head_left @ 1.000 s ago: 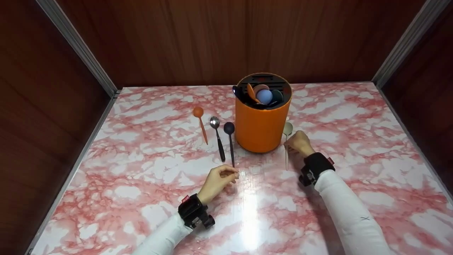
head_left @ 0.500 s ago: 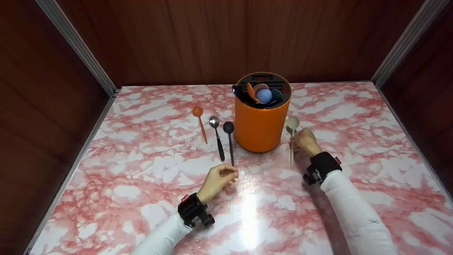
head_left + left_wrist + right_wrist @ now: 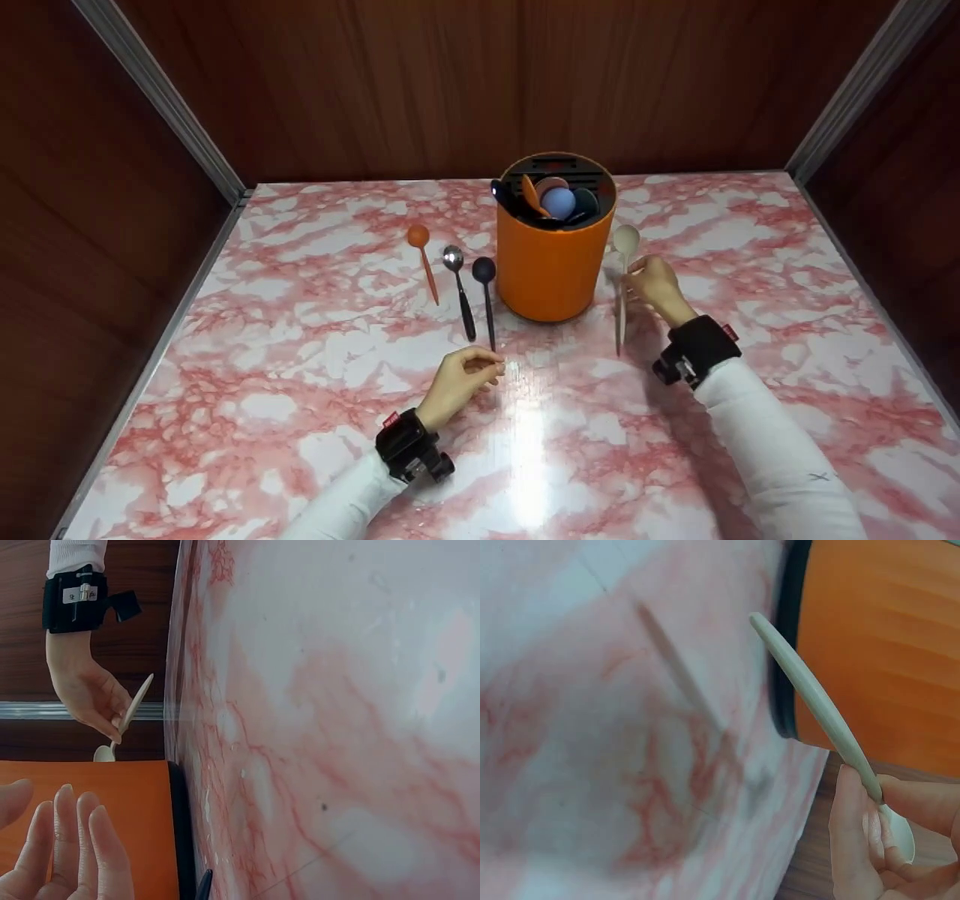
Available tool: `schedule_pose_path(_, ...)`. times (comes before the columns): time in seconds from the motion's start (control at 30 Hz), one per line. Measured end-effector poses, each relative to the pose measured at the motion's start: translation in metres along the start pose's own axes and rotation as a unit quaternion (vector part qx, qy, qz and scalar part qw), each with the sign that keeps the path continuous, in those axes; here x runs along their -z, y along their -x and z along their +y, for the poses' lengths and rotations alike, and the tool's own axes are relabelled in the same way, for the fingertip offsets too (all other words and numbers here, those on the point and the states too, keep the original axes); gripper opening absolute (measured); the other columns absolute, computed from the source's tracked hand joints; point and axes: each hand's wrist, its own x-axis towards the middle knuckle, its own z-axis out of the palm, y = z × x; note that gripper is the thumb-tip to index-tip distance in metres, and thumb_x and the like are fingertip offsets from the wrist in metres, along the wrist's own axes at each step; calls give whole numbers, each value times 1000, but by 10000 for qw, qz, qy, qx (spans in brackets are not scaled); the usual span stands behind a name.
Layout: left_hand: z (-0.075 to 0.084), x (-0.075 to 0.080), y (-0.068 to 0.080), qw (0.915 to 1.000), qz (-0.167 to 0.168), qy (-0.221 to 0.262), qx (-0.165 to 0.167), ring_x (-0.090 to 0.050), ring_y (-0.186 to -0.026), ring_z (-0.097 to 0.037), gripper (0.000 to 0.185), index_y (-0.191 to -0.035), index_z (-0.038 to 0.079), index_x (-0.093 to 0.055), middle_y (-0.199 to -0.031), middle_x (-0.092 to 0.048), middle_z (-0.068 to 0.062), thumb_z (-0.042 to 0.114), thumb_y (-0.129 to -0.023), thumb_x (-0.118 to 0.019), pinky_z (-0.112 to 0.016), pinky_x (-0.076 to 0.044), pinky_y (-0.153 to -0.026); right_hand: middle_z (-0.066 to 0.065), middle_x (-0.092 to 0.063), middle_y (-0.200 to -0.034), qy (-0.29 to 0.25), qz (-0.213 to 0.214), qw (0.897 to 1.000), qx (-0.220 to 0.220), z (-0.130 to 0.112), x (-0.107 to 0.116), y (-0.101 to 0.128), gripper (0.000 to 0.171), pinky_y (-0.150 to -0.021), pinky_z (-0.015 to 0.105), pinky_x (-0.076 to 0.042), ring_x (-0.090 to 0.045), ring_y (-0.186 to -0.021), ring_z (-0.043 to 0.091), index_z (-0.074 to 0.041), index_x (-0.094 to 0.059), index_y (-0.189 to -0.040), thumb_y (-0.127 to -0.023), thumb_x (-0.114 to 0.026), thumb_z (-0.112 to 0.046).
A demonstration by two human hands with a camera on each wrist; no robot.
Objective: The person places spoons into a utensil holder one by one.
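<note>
My right hand point(image 3: 654, 283) pinches a beige spoon point(image 3: 622, 279) near its bowl, lifted off the table just right of the orange utensil holder point(image 3: 553, 262); the handle points toward me. The right wrist view shows the beige spoon point(image 3: 817, 709) slanting past the holder point(image 3: 881, 652), fingers point(image 3: 855, 840) curled round it. My left hand point(image 3: 461, 379) rests on the marble table point(image 3: 300, 375), fingers loosely curled, holding nothing, just below the handle tip of a black spoon point(image 3: 487, 296). In the left wrist view my left fingers point(image 3: 67, 847) lie relaxed beside the holder point(image 3: 112, 802).
An orange spoon point(image 3: 424, 259), a metal spoon with black handle point(image 3: 459, 289) and the black spoon lie side by side left of the holder. Several utensils point(image 3: 551, 201) stand inside it. Dark wooden walls point(image 3: 450, 75) enclose the table on three sides.
My right hand has lifted the beige spoon off the table and carried it slightly right and away, bowl end rising. The left hand has stayed put.
</note>
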Motion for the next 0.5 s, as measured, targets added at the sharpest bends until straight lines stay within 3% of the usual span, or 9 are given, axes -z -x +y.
schedule_pose_path(0.17, 2, 0, 0, 10000, 27, -12, 14, -62, -74, -13, 25, -104, -11, -60, -92, -66, -19, 7, -86, -60, -33, -55, -69, 4, -62, -68, -257, -143, 9995, -82, -7, 5, 3, 22, -54, 22, -55, -55, -46, -2, 12, -50, -100, -86, -54, -4)
schedule_pose_path(0.5, 2, 0, 0, 9999, 141, -82, -10, -64, -75, -18, 24, -103, -10, -61, -91, -67, -20, 8, -86, -61, -38, -56, -69, 6, -62, -77, -483, 167, 9985, 179, -22, 22, 10, 23, -55, 17, -54, -56, -51, -3, 10, -48, -103, -88, -52, -7)
